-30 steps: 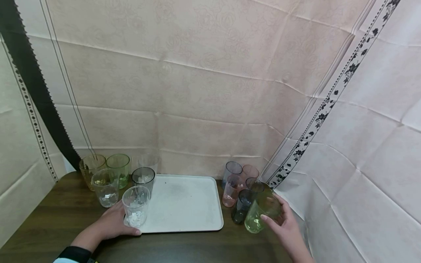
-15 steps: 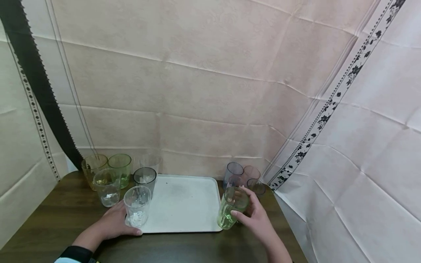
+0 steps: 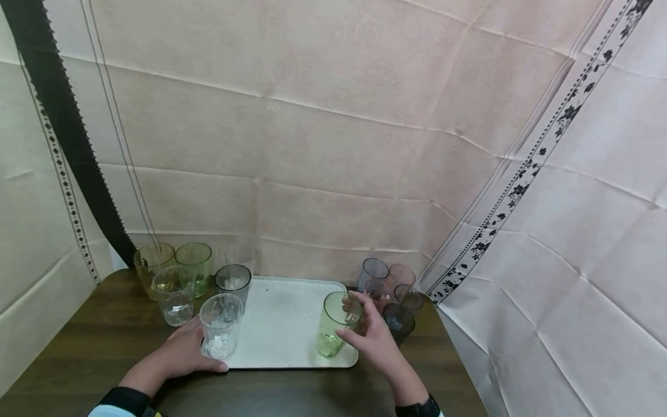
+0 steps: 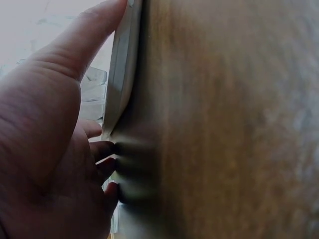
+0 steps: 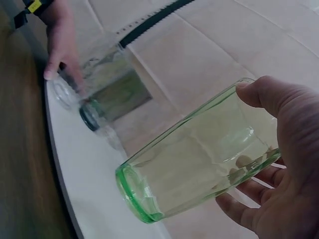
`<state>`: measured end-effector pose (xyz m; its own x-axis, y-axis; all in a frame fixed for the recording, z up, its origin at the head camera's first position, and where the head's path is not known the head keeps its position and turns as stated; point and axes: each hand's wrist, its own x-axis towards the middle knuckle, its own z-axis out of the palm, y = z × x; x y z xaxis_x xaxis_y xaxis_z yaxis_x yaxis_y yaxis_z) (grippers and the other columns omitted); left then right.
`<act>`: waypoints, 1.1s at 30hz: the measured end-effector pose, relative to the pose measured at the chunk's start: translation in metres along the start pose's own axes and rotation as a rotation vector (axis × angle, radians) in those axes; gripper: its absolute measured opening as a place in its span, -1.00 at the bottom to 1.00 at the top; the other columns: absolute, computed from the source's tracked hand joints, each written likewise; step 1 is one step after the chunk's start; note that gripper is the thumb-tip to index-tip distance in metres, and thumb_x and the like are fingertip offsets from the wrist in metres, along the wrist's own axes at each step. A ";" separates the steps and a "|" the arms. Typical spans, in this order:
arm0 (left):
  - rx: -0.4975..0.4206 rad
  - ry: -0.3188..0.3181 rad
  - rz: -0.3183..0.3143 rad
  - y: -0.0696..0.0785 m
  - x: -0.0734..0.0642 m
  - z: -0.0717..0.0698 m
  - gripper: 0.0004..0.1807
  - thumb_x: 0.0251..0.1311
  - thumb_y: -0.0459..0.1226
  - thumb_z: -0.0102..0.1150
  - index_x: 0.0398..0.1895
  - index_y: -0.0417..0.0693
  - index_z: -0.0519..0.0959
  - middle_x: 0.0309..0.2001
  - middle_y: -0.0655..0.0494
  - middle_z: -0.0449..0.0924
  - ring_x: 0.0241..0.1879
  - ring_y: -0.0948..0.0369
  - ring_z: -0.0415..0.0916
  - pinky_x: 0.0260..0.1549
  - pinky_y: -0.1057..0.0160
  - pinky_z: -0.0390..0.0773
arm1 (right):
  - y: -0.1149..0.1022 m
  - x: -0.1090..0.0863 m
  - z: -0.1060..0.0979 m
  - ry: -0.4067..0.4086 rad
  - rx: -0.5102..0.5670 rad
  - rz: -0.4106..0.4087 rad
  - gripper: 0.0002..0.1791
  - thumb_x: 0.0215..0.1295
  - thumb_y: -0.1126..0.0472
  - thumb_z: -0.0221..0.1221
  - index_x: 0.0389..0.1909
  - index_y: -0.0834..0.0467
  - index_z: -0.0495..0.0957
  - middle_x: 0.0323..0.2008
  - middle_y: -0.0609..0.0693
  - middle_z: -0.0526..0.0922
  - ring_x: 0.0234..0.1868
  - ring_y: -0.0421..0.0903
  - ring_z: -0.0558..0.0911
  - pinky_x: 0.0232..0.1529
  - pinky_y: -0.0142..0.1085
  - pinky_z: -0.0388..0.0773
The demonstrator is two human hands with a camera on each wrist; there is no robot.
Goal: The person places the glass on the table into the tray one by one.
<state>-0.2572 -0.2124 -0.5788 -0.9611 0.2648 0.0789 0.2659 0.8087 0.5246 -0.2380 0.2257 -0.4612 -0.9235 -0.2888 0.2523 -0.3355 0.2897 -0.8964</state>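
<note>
A clear green drinking glass [image 3: 329, 333] is over the right front part of the white tray [image 3: 283, 318]. My right hand [image 3: 376, 341] pinches it near its rim, thumb on one side and fingers on the other, as the right wrist view shows with the glass [image 5: 184, 154]. Whether its base touches the tray cannot be told. My left hand [image 3: 179, 352] holds the tray's left front corner, its thumb [image 4: 84, 35] along the front rim. A clear glass [image 3: 221, 339] and a grey dark-rimmed glass [image 3: 234, 284] stand at the tray's left end.
Amber [image 3: 148, 272], green [image 3: 197, 272] and clear glasses [image 3: 174, 301] stand on the table left of the tray. To its right, behind my right hand, cluster blue-grey [image 3: 373, 269], pink [image 3: 402, 275] and dark glasses [image 3: 398, 324]. A cloth [image 3: 312, 145] hangs behind the table.
My right hand has carried the green glass leftward from beside the right-hand glasses to over the tray, and it stands more upright. My left hand stays at the tray corner.
</note>
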 end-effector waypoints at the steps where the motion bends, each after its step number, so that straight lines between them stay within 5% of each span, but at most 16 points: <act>1: 0.000 0.000 0.002 0.001 0.000 -0.001 0.52 -0.34 0.49 0.48 0.56 -0.38 0.21 0.51 -0.41 0.20 0.43 -0.40 0.08 0.29 -0.46 0.19 | 0.000 0.003 0.004 -0.001 -0.010 -0.008 -0.14 0.29 0.17 0.43 0.54 -0.05 0.23 0.39 0.06 0.49 0.37 0.07 0.46 0.24 0.16 0.48; 22: 0.000 -0.012 -0.009 -0.002 0.002 0.001 0.53 -0.34 0.50 0.46 0.59 -0.33 0.18 0.54 -0.44 0.11 0.45 -0.41 0.03 0.29 -0.48 0.16 | 0.031 0.110 0.077 -0.009 -0.202 0.108 -0.05 0.23 -0.13 0.44 0.55 0.05 0.23 0.32 -0.01 0.51 0.31 -0.10 0.48 0.32 -0.11 0.48; 33: -0.012 0.000 -0.002 0.001 0.000 -0.001 0.51 -0.35 0.48 0.49 0.56 -0.36 0.22 0.51 -0.45 0.17 0.44 -0.41 0.06 0.29 -0.47 0.18 | 0.034 0.159 0.108 0.001 -0.170 0.127 -0.03 0.20 -0.14 0.46 0.54 0.02 0.22 0.34 0.03 0.50 0.30 -0.06 0.48 0.29 -0.09 0.48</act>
<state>-0.2565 -0.2117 -0.5775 -0.9616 0.2632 0.0779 0.2632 0.8031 0.5346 -0.3763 0.0906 -0.4906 -0.9607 -0.2392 0.1411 -0.2423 0.4735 -0.8468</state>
